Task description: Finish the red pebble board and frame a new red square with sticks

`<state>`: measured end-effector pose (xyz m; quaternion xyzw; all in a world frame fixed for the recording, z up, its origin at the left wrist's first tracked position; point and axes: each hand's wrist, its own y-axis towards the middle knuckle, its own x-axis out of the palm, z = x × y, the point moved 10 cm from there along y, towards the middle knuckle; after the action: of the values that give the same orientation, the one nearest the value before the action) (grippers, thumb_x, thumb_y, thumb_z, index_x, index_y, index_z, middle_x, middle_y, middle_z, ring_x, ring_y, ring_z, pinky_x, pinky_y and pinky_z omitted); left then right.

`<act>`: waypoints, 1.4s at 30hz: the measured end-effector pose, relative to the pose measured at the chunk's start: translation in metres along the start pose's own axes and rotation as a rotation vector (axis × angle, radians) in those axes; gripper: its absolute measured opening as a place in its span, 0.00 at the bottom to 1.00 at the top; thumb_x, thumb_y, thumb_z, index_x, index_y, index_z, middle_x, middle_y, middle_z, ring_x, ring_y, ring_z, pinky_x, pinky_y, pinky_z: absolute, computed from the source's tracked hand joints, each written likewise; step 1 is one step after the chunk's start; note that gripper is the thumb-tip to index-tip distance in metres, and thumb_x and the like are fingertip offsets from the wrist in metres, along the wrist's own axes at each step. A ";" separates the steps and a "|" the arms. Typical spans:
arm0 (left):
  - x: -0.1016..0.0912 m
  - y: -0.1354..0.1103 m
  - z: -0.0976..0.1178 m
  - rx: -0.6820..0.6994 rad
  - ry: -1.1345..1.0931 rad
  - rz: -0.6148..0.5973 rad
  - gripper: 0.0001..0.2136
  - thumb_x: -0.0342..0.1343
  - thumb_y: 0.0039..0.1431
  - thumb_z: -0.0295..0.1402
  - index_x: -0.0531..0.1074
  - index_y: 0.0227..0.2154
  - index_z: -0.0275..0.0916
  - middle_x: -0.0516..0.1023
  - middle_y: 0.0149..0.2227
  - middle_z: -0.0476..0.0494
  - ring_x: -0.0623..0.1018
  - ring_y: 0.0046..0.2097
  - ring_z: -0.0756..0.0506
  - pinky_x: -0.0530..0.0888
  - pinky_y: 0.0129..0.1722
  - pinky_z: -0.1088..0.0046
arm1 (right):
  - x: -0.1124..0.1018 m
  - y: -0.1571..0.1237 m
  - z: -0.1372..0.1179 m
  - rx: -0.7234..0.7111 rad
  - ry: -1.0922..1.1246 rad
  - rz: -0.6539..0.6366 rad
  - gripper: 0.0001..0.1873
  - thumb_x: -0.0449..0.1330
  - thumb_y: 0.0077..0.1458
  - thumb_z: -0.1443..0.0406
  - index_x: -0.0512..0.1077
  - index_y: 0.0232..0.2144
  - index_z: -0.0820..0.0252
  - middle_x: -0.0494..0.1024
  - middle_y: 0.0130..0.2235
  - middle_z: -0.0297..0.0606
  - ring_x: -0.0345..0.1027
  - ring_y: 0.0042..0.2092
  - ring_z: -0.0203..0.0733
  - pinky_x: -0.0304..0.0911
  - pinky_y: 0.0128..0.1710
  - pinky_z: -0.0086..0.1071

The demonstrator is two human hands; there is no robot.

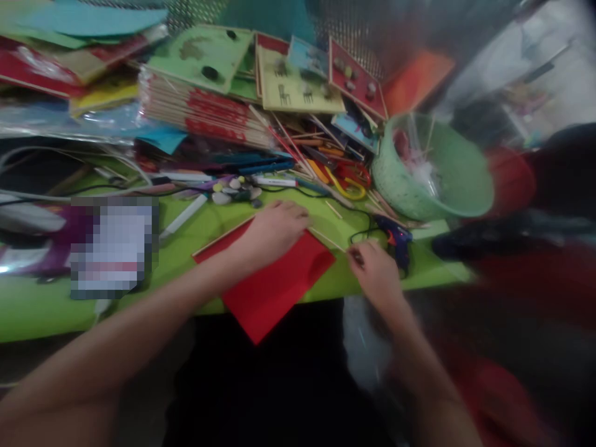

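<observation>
A red sheet point(274, 282) of card or stiff paper lies on the green tabletop, its near corner hanging past the edge. My left hand point(279, 226) is at its far corner, fingers curled down over it; the fingertips are hidden. Along the sheet's far left edge runs a thin wooden stick point(218, 239). A second wooden stick point(328, 240) extends from beside my left hand, along the far right edge, to my right hand point(372, 264). There my closed fingers pinch its end. Just beyond that hand lies a blue glue gun point(398, 242) with a black cord.
Pebbles point(235, 189), a white marker point(277, 182) and yellow-handled scissors point(347, 186) lie behind the sheet. Further back are bundled sticks point(205, 115) and decorated panels point(298, 81). A green basket point(437, 167) stands right; a blurred-out device point(116, 248) lies left.
</observation>
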<state>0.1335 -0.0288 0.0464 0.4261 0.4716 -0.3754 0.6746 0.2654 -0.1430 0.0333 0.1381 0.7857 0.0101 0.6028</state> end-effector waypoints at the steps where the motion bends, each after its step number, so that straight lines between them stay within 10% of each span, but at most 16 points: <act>1: -0.002 0.004 0.004 0.014 0.000 0.011 0.13 0.50 0.67 0.28 0.77 0.48 0.40 0.80 0.49 0.39 0.76 0.51 0.39 0.69 0.50 0.59 | -0.005 0.001 0.004 -0.005 0.000 0.026 0.06 0.56 0.64 0.65 0.73 0.36 0.58 0.76 0.37 0.41 0.73 0.36 0.44 0.65 0.37 0.35; 14: -0.045 0.024 0.052 0.119 -0.126 0.276 0.07 0.53 0.66 0.31 0.77 0.36 0.40 0.80 0.37 0.45 0.77 0.41 0.44 0.65 0.39 0.66 | -0.077 0.022 -0.050 -0.318 -0.070 0.157 0.02 0.58 0.65 0.65 0.70 0.37 0.57 0.75 0.38 0.37 0.71 0.37 0.40 0.65 0.40 0.32; 31: -0.060 -0.017 -0.043 -0.205 -0.653 0.366 0.07 0.53 0.63 0.30 0.76 0.33 0.38 0.79 0.34 0.45 0.75 0.35 0.48 0.66 0.35 0.72 | -0.055 0.103 -0.113 -0.480 0.244 0.050 0.05 0.57 0.65 0.62 0.72 0.39 0.56 0.75 0.38 0.37 0.70 0.40 0.41 0.64 0.40 0.34; 37: -0.069 -0.037 -0.088 -0.368 -0.898 0.527 0.09 0.54 0.63 0.35 0.75 0.31 0.37 0.75 0.28 0.48 0.71 0.31 0.50 0.65 0.32 0.74 | -0.057 0.171 -0.089 -0.240 0.429 0.111 0.11 0.57 0.63 0.59 0.74 0.44 0.56 0.78 0.38 0.36 0.71 0.36 0.41 0.67 0.39 0.35; 42: -0.067 -0.049 -0.118 -0.467 -1.126 0.644 0.09 0.56 0.62 0.38 0.75 0.32 0.37 0.72 0.27 0.49 0.69 0.28 0.51 0.64 0.29 0.74 | -0.035 0.216 -0.058 -0.088 0.169 0.096 0.09 0.58 0.59 0.64 0.78 0.38 0.58 0.81 0.38 0.39 0.73 0.40 0.45 0.66 0.45 0.38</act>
<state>0.0337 0.0707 0.0770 0.1284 -0.0323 -0.2090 0.9689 0.2627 0.0656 0.1219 0.1476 0.8251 0.0852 0.5386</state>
